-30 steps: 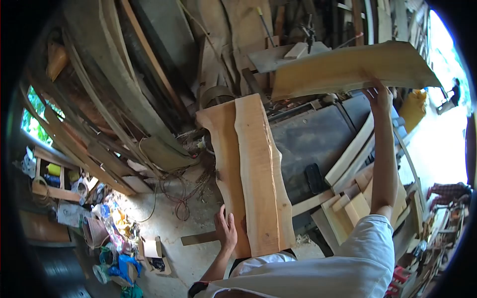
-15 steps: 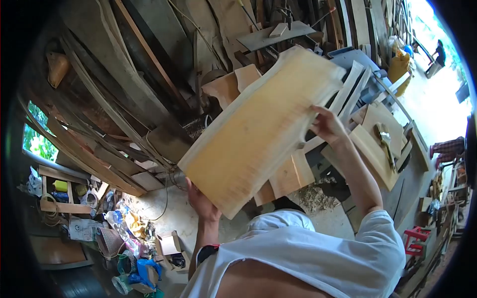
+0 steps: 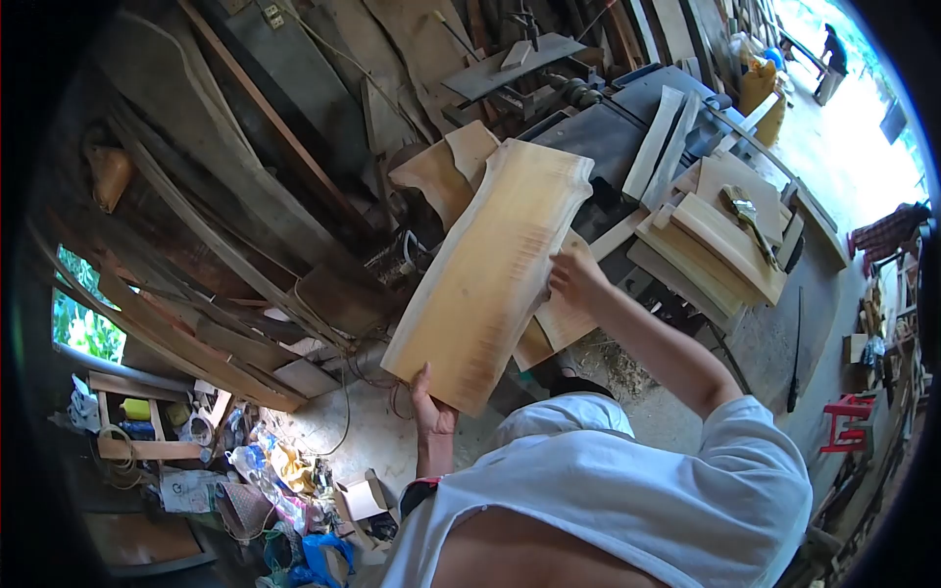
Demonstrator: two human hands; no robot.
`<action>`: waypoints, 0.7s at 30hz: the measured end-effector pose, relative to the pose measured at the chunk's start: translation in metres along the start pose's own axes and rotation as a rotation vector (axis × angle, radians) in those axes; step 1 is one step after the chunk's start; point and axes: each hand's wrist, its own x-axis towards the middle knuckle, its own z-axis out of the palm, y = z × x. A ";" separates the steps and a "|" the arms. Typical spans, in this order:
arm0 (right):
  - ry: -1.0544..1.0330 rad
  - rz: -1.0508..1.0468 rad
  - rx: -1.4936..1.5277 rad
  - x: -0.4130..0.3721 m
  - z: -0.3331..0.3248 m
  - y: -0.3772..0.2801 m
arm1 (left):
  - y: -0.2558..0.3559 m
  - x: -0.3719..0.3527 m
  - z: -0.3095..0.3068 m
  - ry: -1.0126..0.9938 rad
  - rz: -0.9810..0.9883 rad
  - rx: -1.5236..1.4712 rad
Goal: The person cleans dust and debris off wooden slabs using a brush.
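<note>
A long, pale wooden slab [image 3: 490, 274] with wavy edges and dark streaks along its right side is held tilted in front of me. My left hand [image 3: 432, 407] grips its lower left end, thumb on the upper face and fingers underneath. At the slab's right edge, around mid-length, my right hand [image 3: 576, 274] is closed on the wood with bent fingers. Beyond the slab lie other pieces of brown wood [image 3: 436, 176]. A brush [image 3: 747, 218] rests on a stack of boards [image 3: 720, 250] to the right.
Tall planks [image 3: 235, 167] lean at the left and back. A metal plate [image 3: 515, 67] stands behind the slab. Bags and clutter [image 3: 284, 470] cover the lower left floor. A red stool [image 3: 846, 423] is at right; a person [image 3: 833, 61] stands far off.
The slab has been lowered and turned steeper, nearer my body, with both hands still on it. My right hand has moved left and down. The view has shifted, showing more of the board stack.
</note>
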 end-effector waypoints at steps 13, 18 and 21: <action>-0.025 -0.060 0.045 -0.123 0.014 0.046 | 0.039 0.006 0.016 -0.288 -0.441 0.082; -0.141 -0.214 0.115 -0.142 0.013 0.021 | 0.045 0.016 -0.001 -0.465 -0.407 0.358; -0.170 -0.263 0.066 -0.149 0.020 -0.005 | 0.031 0.010 0.001 -0.508 -0.451 0.283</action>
